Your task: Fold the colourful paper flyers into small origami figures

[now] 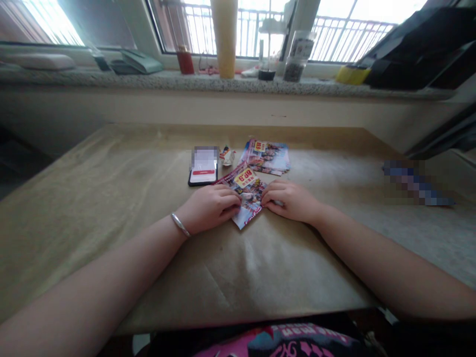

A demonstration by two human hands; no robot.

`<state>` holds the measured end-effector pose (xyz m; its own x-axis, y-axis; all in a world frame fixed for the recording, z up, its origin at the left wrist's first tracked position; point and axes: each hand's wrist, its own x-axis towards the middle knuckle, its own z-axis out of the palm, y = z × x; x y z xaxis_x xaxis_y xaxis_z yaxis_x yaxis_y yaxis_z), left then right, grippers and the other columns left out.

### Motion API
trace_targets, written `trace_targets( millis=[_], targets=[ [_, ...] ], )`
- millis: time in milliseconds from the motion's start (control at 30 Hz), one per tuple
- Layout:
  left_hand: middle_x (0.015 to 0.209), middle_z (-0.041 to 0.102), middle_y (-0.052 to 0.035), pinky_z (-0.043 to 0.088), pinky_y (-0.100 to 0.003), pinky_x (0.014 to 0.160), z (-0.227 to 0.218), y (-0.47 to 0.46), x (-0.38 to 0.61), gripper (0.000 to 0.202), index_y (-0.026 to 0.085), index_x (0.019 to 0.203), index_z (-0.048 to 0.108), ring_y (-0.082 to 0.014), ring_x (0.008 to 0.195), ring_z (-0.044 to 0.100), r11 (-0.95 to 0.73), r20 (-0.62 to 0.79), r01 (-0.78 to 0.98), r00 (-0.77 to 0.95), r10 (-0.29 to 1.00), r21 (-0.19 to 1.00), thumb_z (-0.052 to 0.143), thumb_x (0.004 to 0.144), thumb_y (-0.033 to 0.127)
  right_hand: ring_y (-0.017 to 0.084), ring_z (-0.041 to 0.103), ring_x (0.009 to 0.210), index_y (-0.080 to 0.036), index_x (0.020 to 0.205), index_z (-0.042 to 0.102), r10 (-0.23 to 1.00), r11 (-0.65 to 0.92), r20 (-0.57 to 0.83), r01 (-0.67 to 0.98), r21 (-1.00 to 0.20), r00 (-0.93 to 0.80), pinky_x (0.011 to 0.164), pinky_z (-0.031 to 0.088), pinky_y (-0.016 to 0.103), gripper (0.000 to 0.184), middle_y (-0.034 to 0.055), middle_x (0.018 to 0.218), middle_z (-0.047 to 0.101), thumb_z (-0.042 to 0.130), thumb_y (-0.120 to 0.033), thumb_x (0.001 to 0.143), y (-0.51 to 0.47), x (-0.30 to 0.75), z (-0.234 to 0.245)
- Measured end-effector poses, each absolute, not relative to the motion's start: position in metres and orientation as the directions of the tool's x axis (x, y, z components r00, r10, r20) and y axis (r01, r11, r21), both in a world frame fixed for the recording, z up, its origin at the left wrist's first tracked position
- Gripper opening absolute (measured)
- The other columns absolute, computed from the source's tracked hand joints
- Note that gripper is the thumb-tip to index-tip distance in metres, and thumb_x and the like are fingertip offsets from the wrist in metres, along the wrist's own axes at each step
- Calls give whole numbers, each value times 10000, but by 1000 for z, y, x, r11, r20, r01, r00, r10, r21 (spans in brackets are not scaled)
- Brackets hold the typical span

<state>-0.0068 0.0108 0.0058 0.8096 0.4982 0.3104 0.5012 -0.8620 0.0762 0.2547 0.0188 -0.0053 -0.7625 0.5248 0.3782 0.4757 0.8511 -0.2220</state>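
Observation:
A colourful printed flyer (250,194) lies at a slant on the table in front of me, with "6.69" on a yellow patch near its top. My left hand (208,206), with a silver bangle at the wrist, has its curled fingers closed on the flyer's left edge. On the opposite edge, the fingers of my right hand (292,199) are pinched together at the paper. Just behind sits a loose stack of similar flyers (270,157). A small folded paper piece (227,156) rests between that stack and a phone (203,173) with its screen lit.
A tan cover spreads over the table (122,213). At the far right lies a blurred blue and pink item (416,183). Along the stone windowsill (148,82) stand a red container (185,60), a tall yellow cylinder (225,39), clear containers and a black bag (416,49).

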Motion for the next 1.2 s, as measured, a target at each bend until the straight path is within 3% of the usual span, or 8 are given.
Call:
trace_targets(
  millis=[267, 867, 1033, 1200],
  targets=[
    [1293, 582, -45, 454, -419, 985, 3, 11, -5, 337, 260, 1244, 576, -226, 1143, 546, -893, 240, 436, 860, 450, 111, 503, 916, 273, 194, 603, 960, -217, 908, 667, 498, 867, 454, 446, -224, -739, 871, 480, 357, 145, 53, 1016, 686, 552, -168, 832, 20, 249, -6],
    [1245, 603, -54, 454, -411, 966, 2, 11, -3, 309, 252, 1208, 606, -233, 1123, 546, -893, 250, 439, 857, 450, 98, 495, 923, 297, 191, 607, 977, -211, 828, 674, 672, 741, 433, 536, -405, -601, 903, 472, 372, 112, 64, 1015, 668, 564, -205, 846, 22, 243, -13],
    [1260, 589, -44, 438, -427, 976, 1, 11, -4, 328, 287, 1235, 589, -235, 1126, 538, -893, 242, 438, 860, 449, 102, 483, 925, 298, 219, 589, 1035, -208, 829, 681, 742, 667, 453, 607, -432, -494, 948, 455, 411, 101, 92, 1088, 643, 584, -234, 830, 24, 246, -18],
    [1254, 590, -49, 435, -428, 972, 2, 9, -6, 340, 301, 1239, 585, -233, 1118, 539, -900, 250, 421, 864, 436, 115, 492, 914, 274, 234, 580, 1069, -205, 853, 681, 805, 592, 433, 597, -541, -406, 981, 434, 440, 113, 107, 1105, 618, 599, -275, 817, 29, 251, -23]
  ],
)
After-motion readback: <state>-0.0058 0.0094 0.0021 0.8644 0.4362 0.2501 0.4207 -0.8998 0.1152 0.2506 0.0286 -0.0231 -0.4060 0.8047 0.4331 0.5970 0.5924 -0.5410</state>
